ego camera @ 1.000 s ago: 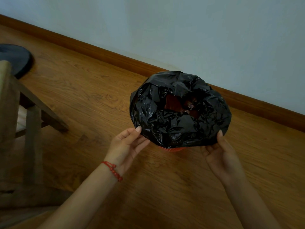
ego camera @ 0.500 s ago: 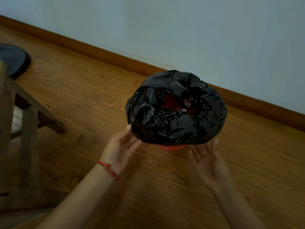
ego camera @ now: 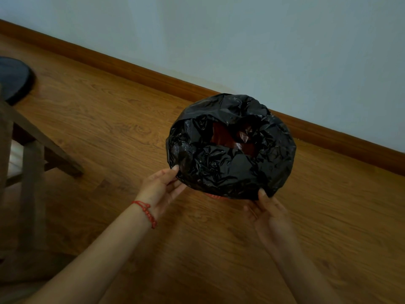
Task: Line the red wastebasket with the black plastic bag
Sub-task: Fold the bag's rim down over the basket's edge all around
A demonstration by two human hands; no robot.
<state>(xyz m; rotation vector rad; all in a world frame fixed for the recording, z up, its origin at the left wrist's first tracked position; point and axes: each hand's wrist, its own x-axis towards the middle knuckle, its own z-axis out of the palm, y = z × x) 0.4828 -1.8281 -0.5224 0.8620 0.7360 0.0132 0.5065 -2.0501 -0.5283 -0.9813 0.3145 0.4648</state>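
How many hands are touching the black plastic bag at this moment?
2. The left hand touches the black plastic bag at its lower-left edge; the right hand touches its lower-right edge.

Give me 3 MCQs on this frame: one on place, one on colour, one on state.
1. Where does the bin stand?
A. on the wooden floor near the wall
B. on the stool
C. on a shelf

2. What colour is the band on the left wrist?
A. blue
B. red
C. white

3. How does the bag sit on the bin?
A. folded flat beside it
B. tied shut
C. pulled over the rim, with a gap in the middle

Key: 1 A, the bin sits on the floor by the wall. 2 B, the band is red. 3 C, the bag covers the rim and red shows through its centre; the left hand and right hand touch its lower edge.
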